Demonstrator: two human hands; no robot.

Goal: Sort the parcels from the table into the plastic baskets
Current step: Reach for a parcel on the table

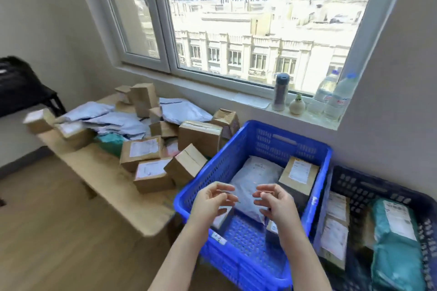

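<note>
My left hand (211, 201) and my right hand (274, 203) hover side by side over the blue plastic basket (267, 134), fingers loosely curled and holding nothing. Below them in the basket lie a white mailer bag (255, 177), a cardboard box (299, 176) and smaller boxes partly hidden by my hands. A dark basket (369, 186) to the right holds a teal mailer (395, 243) and labelled boxes (335, 227). On the low wooden table (101, 172) at the left lies a heap of cardboard boxes (198, 137) and grey mailer bags (113, 120).
A window sill (250, 99) behind the baskets carries a flask (280, 92), a small vase (297, 105) and water bottles (335, 97). A black chair (21, 87) stands at the far left. Wooden floor (59, 231) lies in front of the table.
</note>
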